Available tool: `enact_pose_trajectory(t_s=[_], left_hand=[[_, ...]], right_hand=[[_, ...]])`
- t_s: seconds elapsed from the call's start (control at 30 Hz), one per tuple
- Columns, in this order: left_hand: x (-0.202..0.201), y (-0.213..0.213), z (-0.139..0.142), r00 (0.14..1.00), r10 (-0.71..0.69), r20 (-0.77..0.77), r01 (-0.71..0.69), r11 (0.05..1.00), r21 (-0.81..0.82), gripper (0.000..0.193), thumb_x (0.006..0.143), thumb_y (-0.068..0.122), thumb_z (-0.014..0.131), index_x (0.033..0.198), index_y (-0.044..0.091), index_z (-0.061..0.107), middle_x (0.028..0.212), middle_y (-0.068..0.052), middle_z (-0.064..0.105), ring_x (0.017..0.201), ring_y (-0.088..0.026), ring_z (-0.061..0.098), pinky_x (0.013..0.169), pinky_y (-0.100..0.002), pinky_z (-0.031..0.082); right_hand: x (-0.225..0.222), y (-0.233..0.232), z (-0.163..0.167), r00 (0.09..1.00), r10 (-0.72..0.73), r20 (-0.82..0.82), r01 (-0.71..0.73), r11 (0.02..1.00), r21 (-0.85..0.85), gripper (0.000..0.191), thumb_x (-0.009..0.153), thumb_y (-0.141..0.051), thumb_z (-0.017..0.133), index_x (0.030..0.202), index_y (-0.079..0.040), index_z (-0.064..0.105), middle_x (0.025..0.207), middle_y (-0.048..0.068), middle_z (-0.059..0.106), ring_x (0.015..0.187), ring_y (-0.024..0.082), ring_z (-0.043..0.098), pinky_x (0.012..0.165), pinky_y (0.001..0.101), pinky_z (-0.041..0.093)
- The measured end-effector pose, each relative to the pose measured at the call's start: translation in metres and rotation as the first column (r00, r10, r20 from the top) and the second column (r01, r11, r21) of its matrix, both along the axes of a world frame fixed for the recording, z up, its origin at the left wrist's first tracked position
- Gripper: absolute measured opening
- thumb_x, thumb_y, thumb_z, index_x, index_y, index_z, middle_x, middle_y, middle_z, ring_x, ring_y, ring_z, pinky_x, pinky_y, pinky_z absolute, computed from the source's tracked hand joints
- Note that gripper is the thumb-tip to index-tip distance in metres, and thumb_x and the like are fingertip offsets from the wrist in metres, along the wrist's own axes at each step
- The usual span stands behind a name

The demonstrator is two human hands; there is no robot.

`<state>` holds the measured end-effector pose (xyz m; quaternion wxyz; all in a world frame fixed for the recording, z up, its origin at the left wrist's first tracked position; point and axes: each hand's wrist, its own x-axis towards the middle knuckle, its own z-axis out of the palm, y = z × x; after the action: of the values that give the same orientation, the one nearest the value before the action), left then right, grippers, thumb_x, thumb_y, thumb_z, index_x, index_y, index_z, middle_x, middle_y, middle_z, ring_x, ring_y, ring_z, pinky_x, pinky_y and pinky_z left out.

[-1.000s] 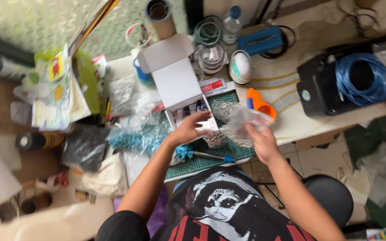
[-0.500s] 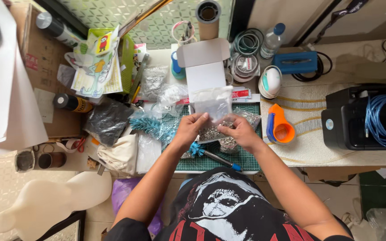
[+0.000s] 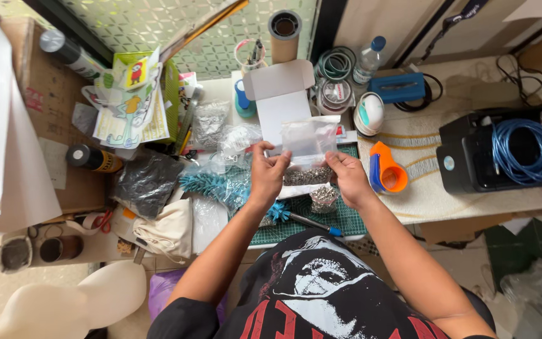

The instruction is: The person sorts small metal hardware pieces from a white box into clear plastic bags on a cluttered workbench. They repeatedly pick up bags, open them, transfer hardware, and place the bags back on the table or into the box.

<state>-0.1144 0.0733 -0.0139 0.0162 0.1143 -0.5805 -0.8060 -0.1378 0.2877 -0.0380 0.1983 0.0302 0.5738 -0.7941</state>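
Pinched between both hands, a clear plastic bag point(image 3: 309, 147) hangs upright over the green cutting mat point(image 3: 346, 216), its lower part filled with small grey metal pieces. Left hand point(image 3: 266, 172) is closed on the bag's left edge, thumb and fingertips pressed together on the plastic; right hand point(image 3: 348, 176) is closed on the right edge in the same way. Directly behind the bag stands an open white cardboard box point(image 3: 281, 94), lid flap raised. Below the bag, on the mat, sits a small heap of similar metal pieces in a clear wrapper point(image 3: 324, 198). A teal bristle brush point(image 3: 211, 185) lies left of the left hand, and a blue-handled tool point(image 3: 305, 221) rests on the mat beneath the wrists. To the right of the right hand lies an orange and blue tape dispenser point(image 3: 387, 172) on a pale patterned mat. Farther right, a coil of blue cable point(image 3: 525, 150) rests on a black machine point(image 3: 465, 160). Rolls of wire point(image 3: 335, 63) and a plastic bottle point(image 3: 369, 59) stand behind the box.
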Motion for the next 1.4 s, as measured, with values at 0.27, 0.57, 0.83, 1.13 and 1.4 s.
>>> enact_pose_trajectory(t_s=[0.27, 0.57, 0.83, 1.13, 1.4], left_hand=[[0.038, -0.008, 0.047, 0.651, -0.571, -0.5, -0.387, 0.317, -0.866, 0.043, 0.088, 0.03, 0.075, 0.124, 0.009, 0.063, 0.12, -0.015, 0.06, 0.115, -0.032, 0.055, 0.099, -0.051, 0.042], [0.019, -0.012, 0.059, 0.627, -0.624, -0.466, -0.373, 0.284, -0.883, 0.05, 0.088, 0.009, 0.068, 0.138, 0.01, 0.059, 0.103, -0.004, 0.064, 0.088, -0.023, 0.064, 0.074, -0.036, 0.051], [0.007, -0.02, 0.072, 0.532, -0.498, -0.685, -0.568, 0.39, -0.725, 0.05, 0.084, 0.009, 0.073, 0.131, 0.008, 0.058, 0.103, -0.007, 0.063, 0.085, -0.026, 0.063, 0.073, -0.041, 0.051], [0.018, -0.01, 0.068, 0.845, -0.3, -0.442, -0.294, 0.429, -0.854, 0.065, 0.064, 0.012, 0.083, 0.122, 0.008, 0.054, 0.106, -0.016, 0.064, 0.096, -0.037, 0.066, 0.078, -0.043, 0.054], [-0.003, -0.047, 0.056, 0.801, -0.598, -0.039, 0.45, 0.644, -0.619, 0.063, 0.075, 0.018, 0.083, 0.124, 0.003, 0.048, 0.097, -0.019, 0.073, 0.091, -0.037, 0.075, 0.079, -0.041, 0.057]], right_hand=[[0.02, 0.006, 0.012, 0.998, -0.016, -0.064, 0.025, 0.989, 0.143, 0.03, 0.108, -0.028, 0.058, 0.1, -0.003, 0.071, 0.093, 0.002, 0.072, 0.082, 0.006, 0.066, 0.076, 0.0252, 0.054], [0.035, -0.011, 0.106, 0.894, -0.012, -0.447, 0.175, 0.93, 0.324, 0.041, 0.101, -0.039, 0.072, 0.116, -0.001, 0.065, 0.099, 0.006, 0.068, 0.088, 0.013, 0.062, 0.079, 0.0305, 0.052], [0.014, -0.018, 0.168, 0.339, 0.581, -0.74, 0.361, 0.646, 0.673, 0.091, 0.057, -0.037, 0.093, 0.132, 0.001, 0.057, 0.125, 0.014, 0.064, 0.119, 0.034, 0.06, 0.101, 0.0476, 0.048], [0.012, -0.029, 0.065, 0.95, 0.145, -0.278, -0.117, 0.987, 0.114, 0.04, 0.088, 0.006, 0.074, 0.125, 0.002, 0.061, 0.116, 0.007, 0.071, 0.107, 0.014, 0.069, 0.097, 0.0311, 0.058], [-0.005, -0.014, 0.029, 0.971, 0.238, -0.019, -0.238, 0.97, -0.048, 0.043, 0.092, 0.008, 0.062, 0.134, 0.0, 0.055, 0.12, 0.01, 0.069, 0.109, 0.017, 0.068, 0.095, 0.0333, 0.057]])
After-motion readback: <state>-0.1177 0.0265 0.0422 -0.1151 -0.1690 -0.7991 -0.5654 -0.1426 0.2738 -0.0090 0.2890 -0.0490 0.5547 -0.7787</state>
